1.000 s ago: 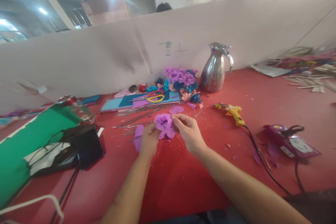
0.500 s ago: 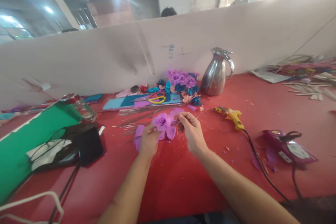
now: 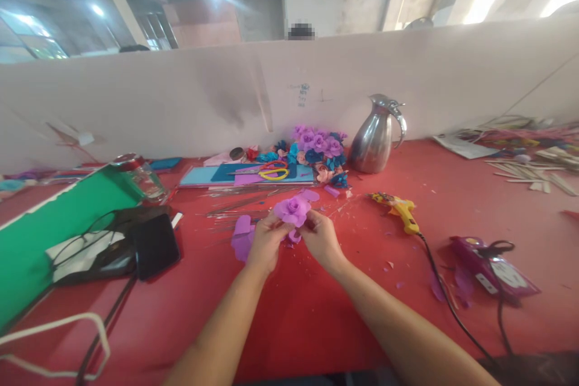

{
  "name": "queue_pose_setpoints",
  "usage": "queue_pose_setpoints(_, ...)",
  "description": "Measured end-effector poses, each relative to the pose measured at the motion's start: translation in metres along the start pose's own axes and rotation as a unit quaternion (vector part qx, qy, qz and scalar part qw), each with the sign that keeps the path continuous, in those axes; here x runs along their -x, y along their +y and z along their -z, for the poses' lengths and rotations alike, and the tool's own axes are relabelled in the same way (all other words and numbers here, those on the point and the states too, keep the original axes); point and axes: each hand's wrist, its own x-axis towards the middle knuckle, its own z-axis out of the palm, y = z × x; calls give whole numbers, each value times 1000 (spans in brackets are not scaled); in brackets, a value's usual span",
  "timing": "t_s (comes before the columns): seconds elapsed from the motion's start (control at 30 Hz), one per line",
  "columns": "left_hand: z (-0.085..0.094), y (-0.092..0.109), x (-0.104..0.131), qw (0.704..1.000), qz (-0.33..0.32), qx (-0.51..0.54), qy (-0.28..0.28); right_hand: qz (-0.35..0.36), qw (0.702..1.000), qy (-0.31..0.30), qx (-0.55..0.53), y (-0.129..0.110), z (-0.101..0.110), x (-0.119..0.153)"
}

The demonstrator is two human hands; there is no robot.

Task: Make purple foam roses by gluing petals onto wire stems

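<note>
A purple paper flower [image 3: 293,210] is held up over the red table, its layered petals facing me. My left hand [image 3: 266,240] pinches it from below on the left. On the flower's right underside, the fingers of my right hand [image 3: 322,238] are closed against the petals; the fingertips are partly hidden behind it. Loose purple paper petals [image 3: 243,240] lie on the table left of my left hand. Behind the flower rest thin metal wires [image 3: 226,212] and another flat purple petal [image 3: 309,195].
Scissors [image 3: 274,174] lie on blue paper sheets [image 3: 194,176] at the back. Finished paper flowers [image 3: 319,143] are heaped beside a steel jug [image 3: 374,136]. A yellow glue gun [image 3: 400,211] with a cord lies right. A phone [image 3: 156,247] and glass jar [image 3: 142,180] are left.
My right hand has moved left and in to the flower, meeting its right side. The flower has shifted slightly right and tilted. The view has shifted a little.
</note>
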Motion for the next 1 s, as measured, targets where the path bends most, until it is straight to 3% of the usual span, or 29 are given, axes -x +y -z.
queue_pose_setpoints(0.17, 10, 1, -4, 999, 12, -7, -40, 15, 1000, -6, -3, -1, 2, -2)
queue_pose_setpoints(0.6, 14, -4, -8, 999, -20, -30, -7, -19, 999, -40, -22, -2, 3, -3)
queue_pose_setpoints(0.8, 24, 25, -15, 995, -80, 15, 61, -25, 998, -17, 59, -1, 8, 0)
queue_pose_setpoints(0.9, 38, 45, -17, 989, -113, 29, 88, 15, 989, -58, 135, -1, 6, 6)
queue_pose_setpoints(1.0, 53, 53, -15, 986, -129, 22, 106, 97, 961, -119, 230, -2, -2, 15)
